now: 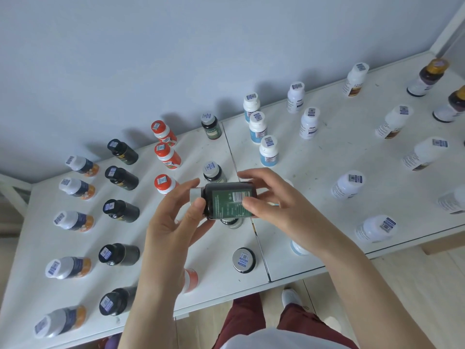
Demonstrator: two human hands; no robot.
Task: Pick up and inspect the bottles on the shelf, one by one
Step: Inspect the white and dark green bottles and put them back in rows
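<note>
A dark bottle with a green label (226,201) lies sideways in the air above the white shelf (314,177), silver cap pointing left. My left hand (173,222) grips its cap end between thumb and fingers. My right hand (274,200) holds its base end, thumb on the label beside the barcode. More dark green-label bottles stand in the same column: one at the back (211,127), one just behind the held bottle (214,172), one partly hidden beneath it (232,222), and one near the front (243,260).
Columns of upright bottles fill the shelf: white-capped orange ones (75,220) far left, black ones (120,210), red-capped ones (167,156), blue-label white ones (258,127), and white ones (348,183) to the right. The shelf's front edge (289,279) lies above my legs.
</note>
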